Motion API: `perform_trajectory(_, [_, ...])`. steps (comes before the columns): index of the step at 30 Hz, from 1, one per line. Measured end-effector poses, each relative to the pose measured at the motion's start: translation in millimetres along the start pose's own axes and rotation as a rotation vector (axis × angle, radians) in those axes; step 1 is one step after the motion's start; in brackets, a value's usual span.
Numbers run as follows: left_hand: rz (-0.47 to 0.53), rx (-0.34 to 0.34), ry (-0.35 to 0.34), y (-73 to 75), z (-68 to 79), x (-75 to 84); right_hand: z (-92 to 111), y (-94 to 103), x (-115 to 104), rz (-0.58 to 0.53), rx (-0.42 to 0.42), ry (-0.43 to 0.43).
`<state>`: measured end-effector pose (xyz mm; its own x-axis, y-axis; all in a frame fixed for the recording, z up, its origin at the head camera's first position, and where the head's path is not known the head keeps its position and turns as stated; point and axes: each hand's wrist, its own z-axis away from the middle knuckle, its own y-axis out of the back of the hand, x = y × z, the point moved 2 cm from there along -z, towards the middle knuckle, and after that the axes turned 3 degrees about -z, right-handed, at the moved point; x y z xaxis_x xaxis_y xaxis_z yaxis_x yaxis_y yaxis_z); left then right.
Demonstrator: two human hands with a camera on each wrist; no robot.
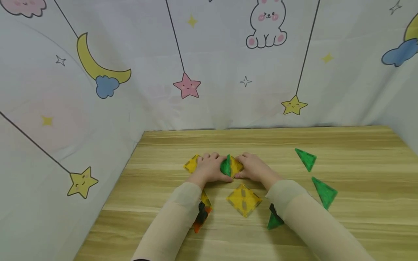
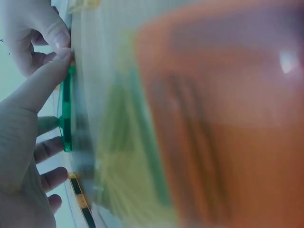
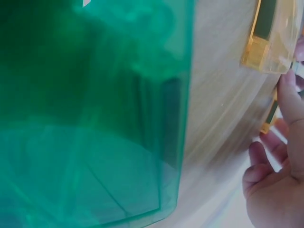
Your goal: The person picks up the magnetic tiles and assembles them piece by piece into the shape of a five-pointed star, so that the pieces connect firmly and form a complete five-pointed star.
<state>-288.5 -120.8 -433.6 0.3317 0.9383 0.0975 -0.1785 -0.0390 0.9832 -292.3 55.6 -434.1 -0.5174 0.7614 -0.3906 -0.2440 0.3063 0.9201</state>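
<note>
My left hand point(image 1: 209, 168) grips a green triangular magnetic tile point(image 1: 225, 166) between thumb and fingers. Pinched in my right hand point(image 1: 256, 169) is a yellow triangular magnetic tile point(image 1: 236, 166). Their long edges stand side by side between the two hands, and the thumbs come close together at the near corner. In the left wrist view the green tile point(image 2: 67, 109) appears edge-on, with the left thumb and fingers along it. The right wrist view has the right hand point(image 3: 280, 180) at the edge of its yellow tile point(image 3: 270, 116).
A yellow tile point(image 1: 191, 165) lies left of the left hand. Two yellow triangles form a square point(image 1: 244, 200) in front. Orange point(image 1: 198, 226) and yellow point(image 1: 205, 199) tiles lie beside the left forearm. Green triangles point(image 1: 306, 159) are at right, with another point(image 1: 275, 221) by the right sleeve.
</note>
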Motion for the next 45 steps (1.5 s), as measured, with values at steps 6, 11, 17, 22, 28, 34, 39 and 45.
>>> perform_trajectory(6, [0.004, -0.026, 0.028, 1.0, 0.0, 4.8, -1, -1.5, 0, 0.013, -0.004, 0.001])
perform_trajectory(11, [0.046, -0.023, 0.018, -2.3, 0.7, 5.9, 2, -2.7, 2, 0.011, -0.006, 0.012])
perform_trajectory(17, [0.029, -0.002, -0.004, -2.1, -0.2, 2.8, 2, 0.0, 5, -0.045, -0.013, 0.006])
perform_trajectory(22, [-0.001, 0.006, -0.014, 2.2, -0.9, 3.1, 3, 6.6, 7, -0.096, -0.04, 0.013])
perform_trajectory(28, [-0.031, 0.023, 0.01, 3.0, -4.1, -3.0, 9, 25.9, 20, -0.197, -0.088, -0.018])
perform_trajectory(34, [-0.078, 0.001, 0.033, 4.1, -4.2, -8.2, 28, 39.9, 39, -0.19, -0.09, -0.046])
perform_trajectory(39, [-0.064, 0.001, 0.024, 8.1, -5.2, -7.1, 51, 53.1, 64, -0.179, -0.062, -0.085])
perform_trajectory(45, [-0.065, -0.007, 0.031, 9.1, -9.3, -5.8, 81, 69.9, 103, -0.154, 0.012, -0.137])
